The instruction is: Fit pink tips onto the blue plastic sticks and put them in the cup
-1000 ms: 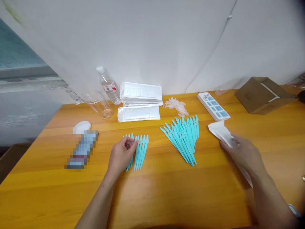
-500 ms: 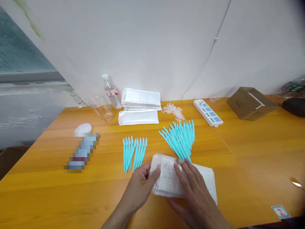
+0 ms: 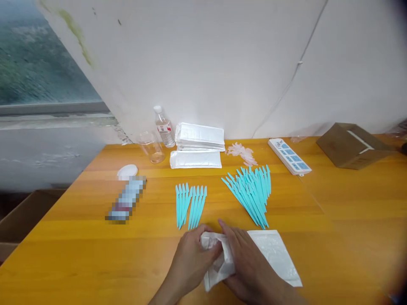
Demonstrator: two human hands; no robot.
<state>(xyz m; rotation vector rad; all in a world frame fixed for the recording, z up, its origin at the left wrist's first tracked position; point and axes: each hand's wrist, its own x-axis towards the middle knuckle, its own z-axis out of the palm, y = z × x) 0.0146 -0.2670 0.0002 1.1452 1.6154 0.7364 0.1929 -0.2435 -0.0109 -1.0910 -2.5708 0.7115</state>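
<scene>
Head view, as it reaches my remote station, shows two bare hands at work by the near edge of the wooden worktop (image 3: 111, 254). I see the left hand (image 3: 192, 254) pinching the rim of a long white padded pouch (image 3: 213, 277), its thumb within the mouth; the right hand (image 3: 246, 258) curls round the pouch's other side, though some of its fingertips are hidden from me. I make out nothing else in either grip. A flat white length (image 3: 278, 256) runs on beyond the right hand; I take it for the same pouch, but the hand covers the join.

On progress, I'd count two things done: the mouth is parted, and a small row of slim turquoise knife-shaped pieces (image 3: 194, 207) lies in order just beyond the left hand. All the turquoise I can see is outside the pouch; its shadowed inside I can't read. Left unsorted, by my judgement, is the larger overlapping heap of matching turquoise pieces (image 3: 251, 195), farther right. Toward the far edge lie a stack of flat white padded pouches (image 3: 199, 135), one more just before it (image 3: 195, 159), and a scatter of pale pink slivers (image 3: 241, 152), all untouched.
</scene>
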